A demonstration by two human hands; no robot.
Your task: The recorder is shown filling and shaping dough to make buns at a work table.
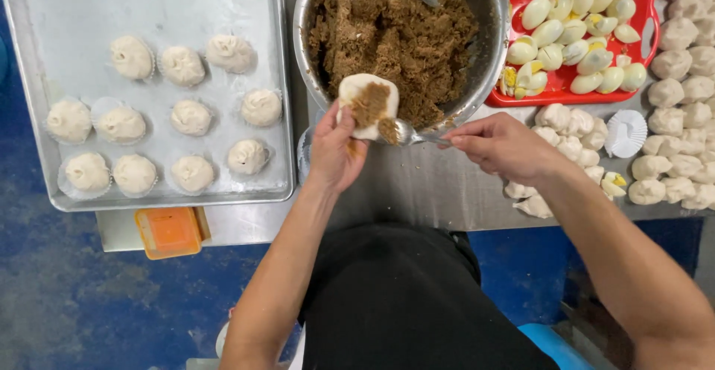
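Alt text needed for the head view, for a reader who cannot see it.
A left hand holds a flat dough round while the right hand spoons brown filling onto it, over a metal bowl. A tray of shaped buns lies left; halved eggs in a red tray right.

Baking tray [45, 79]: brushed metal, dull sheen, lightly floured. Mixing bowl [491, 57]: polished steel, glossy rim. Spoon [413, 134]: shiny metal. Filling [395, 27]: brown, coarse, crumbly, matt. Dough disc [357, 90]: pale, soft, smooth, matt. Shaped buns [182, 64]: matt floury dough on thin paper liners. Basket [648, 12]: red glossy plastic. Halved eggs [547, 33]: smooth, moist sheen. Paper cups [625, 133]: white, pleated.
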